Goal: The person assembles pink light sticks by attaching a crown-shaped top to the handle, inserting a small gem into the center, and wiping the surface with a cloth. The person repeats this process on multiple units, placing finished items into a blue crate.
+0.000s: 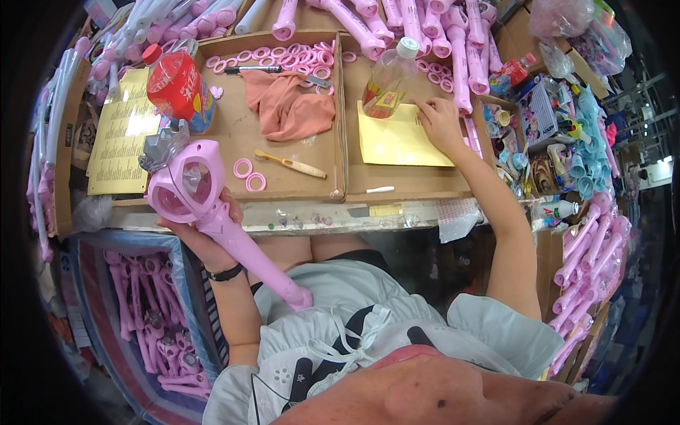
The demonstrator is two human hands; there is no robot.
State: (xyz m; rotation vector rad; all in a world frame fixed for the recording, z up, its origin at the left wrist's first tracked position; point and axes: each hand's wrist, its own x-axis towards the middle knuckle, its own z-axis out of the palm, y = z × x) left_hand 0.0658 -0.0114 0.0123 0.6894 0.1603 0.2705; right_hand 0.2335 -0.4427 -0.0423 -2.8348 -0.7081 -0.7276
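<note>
A pink plastic toy wand (248, 248) slants across the front of my body, its head up and to the left. My left hand (202, 237) is closed around it just below the head. The head has a clear window and a grey piece with clear plastic on top. At the right, my right hand (440, 124) rests on the edge of a yellow sheet (397, 145), fingers stretched out and their tips partly hidden. Beside those fingers a clear bottle (386, 88) with yellowish liquid stands on the sheet.
Cardboard trays (297, 180) hold pink rings (304, 57), an orange cloth (290, 106), a marker and a wooden-handled brush (290, 163). A red-labelled bottle (180, 88) stands at left. Piled wands (425, 21) line the back; more fill a blue-edged bin (156, 244) at lower left.
</note>
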